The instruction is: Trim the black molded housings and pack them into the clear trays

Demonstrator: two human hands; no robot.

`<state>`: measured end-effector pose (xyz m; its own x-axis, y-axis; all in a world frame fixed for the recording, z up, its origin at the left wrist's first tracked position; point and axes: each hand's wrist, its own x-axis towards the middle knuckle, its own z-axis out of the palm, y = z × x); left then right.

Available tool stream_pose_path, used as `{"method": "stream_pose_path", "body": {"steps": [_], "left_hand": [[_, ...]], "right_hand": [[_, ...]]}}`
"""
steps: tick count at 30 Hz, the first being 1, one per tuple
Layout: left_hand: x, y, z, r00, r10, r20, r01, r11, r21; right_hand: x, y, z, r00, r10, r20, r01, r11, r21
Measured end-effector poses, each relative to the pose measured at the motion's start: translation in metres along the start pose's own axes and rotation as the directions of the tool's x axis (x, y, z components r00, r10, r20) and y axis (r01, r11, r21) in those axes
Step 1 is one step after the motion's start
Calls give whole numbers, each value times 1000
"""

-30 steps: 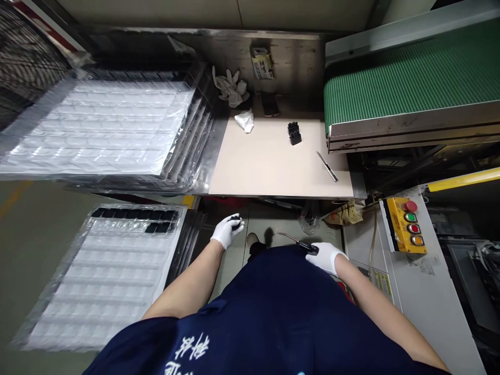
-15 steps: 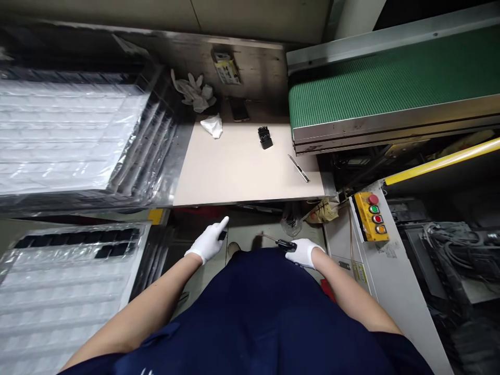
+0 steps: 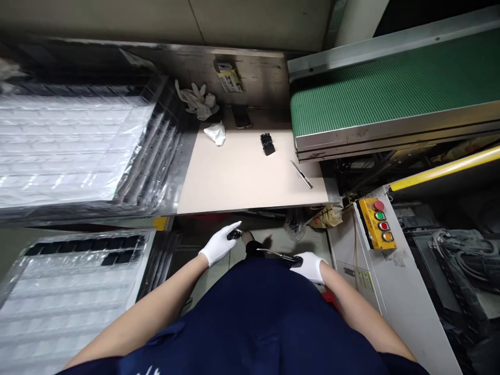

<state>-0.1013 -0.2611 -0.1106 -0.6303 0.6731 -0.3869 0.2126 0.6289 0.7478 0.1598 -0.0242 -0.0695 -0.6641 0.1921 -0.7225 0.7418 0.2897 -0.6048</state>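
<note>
My left hand (image 3: 221,246), in a white glove, is closed round a small black part (image 3: 235,234), in front of the table edge. My right hand (image 3: 309,266), gloved too, grips the black handle of a thin-bladed tool (image 3: 275,253) that points left, close to my body. On the beige table mat (image 3: 234,177) are several small black parts in a cluster (image 3: 267,144), a metal cutter or pen-like tool (image 3: 301,174), a crumpled white cloth (image 3: 215,133) and a dark phone (image 3: 241,116).
Stacked plastic trays (image 3: 70,151) fill the left, with another tray (image 3: 78,286) lower down. Spare gloves (image 3: 198,100) lie behind the mat. A green conveyor (image 3: 383,83) stands at right, above a yellow bar (image 3: 445,169) and a yellow button box (image 3: 377,224).
My left hand has moved slightly right, and more of the black part in it shows. The whole view has shifted a little, with the table sitting lower.
</note>
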Motion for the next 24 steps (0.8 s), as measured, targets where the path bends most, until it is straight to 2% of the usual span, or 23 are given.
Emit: {"method": "stream_pose_path", "body": {"steps": [2,4,6,7,8,9,11,13,15,17,18,21,24], "left_hand": [[6,12,-5,996,-86,-10,84,991,-108],[8,26,-13,988,-153,27,155,959,-237],[3,46,-25,980,-172,100,198,901,-386],[-2,58,-31,978,-163,134,207,861,-464],[-7,71,-39,976,-146,160,210,815,-540],[-14,84,-47,977,-126,173,207,766,-609],[-27,111,-64,979,-84,186,194,666,-721],[-38,137,-83,980,-31,199,184,530,-828],[-45,158,-100,974,35,224,201,330,-922],[-48,172,-114,965,85,249,230,191,-954],[-49,177,-120,960,99,261,243,164,-956],[-47,183,-136,952,116,282,268,127,-955],[-40,182,-150,949,130,286,274,105,-956]], "right_hand": [[-2,4,4,997,-25,-71,30,997,67],[-3,10,7,984,-46,-173,71,986,147],[-1,17,6,948,-51,-315,133,961,244],[2,21,3,910,-33,-414,168,940,296],[6,26,-2,850,8,-526,205,917,344],[11,30,-9,768,65,-637,243,891,383],[27,37,-27,567,195,-800,320,843,432],[50,42,-45,396,303,-867,394,797,458],[79,43,-58,297,381,-876,458,748,481],[107,42,-63,241,444,-863,498,706,503],[119,40,-62,227,470,-853,506,691,516],[140,36,-50,214,513,-831,502,672,544],[141,33,-40,217,508,-834,506,672,541]]}}
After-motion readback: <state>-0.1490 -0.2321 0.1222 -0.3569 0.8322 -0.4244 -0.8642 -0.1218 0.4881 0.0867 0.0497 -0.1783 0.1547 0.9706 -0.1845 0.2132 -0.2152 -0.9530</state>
